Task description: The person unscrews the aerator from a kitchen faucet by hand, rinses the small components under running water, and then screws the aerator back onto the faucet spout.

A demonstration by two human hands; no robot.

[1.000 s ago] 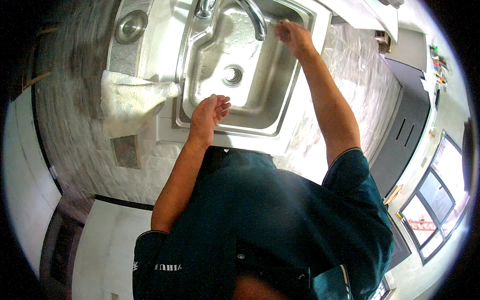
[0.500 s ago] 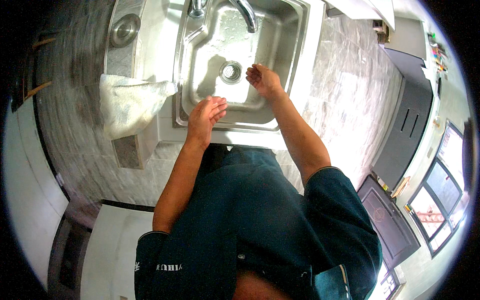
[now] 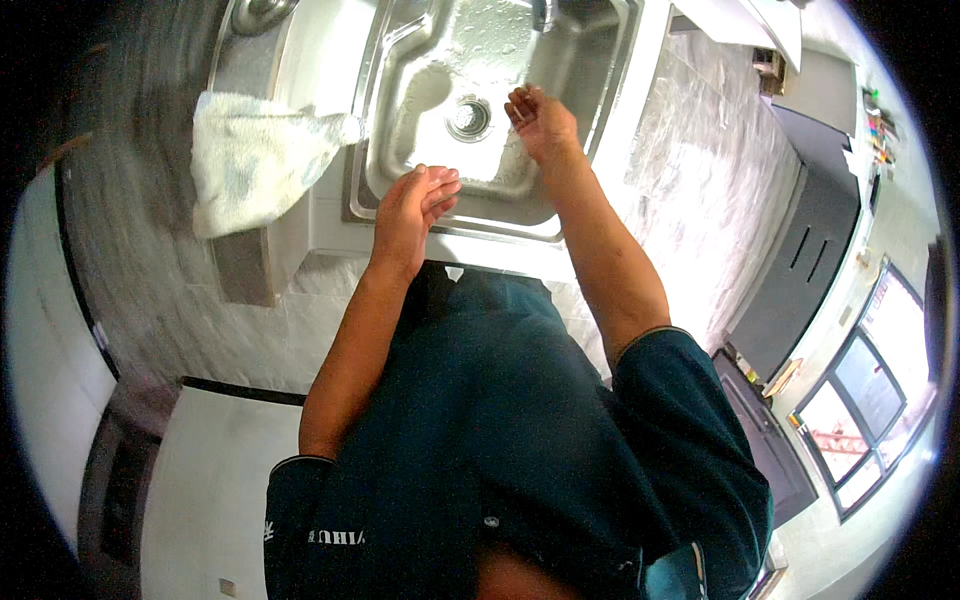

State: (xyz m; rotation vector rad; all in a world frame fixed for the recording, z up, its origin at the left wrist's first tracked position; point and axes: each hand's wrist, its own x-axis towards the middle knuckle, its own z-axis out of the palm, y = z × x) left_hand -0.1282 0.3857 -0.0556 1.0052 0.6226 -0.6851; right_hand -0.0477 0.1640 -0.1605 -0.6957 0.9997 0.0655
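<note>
Both hands are held over a stainless steel sink, empty as far as I can see. Above the near left part of the basin is my left hand, palm turned inward, its fingers stretched and slightly bent. My right hand hovers farther in, right of the drain strainer, with fingers loosely curled and a little apart. The metal faucet spout shows at the top edge, beyond the right hand. Water drops dot the basin's far floor.
A pale towel drapes over the ledge left of the sink. Behind it sits a round metal object, cut by the top edge. Grey marbled tile lies to the right, with a dark grey cabinet beyond.
The whole view has shifted, so sink, towel and spout appear higher. Both hands keep nearly the same pose over the basin; the right has moved slightly right in the picture.
</note>
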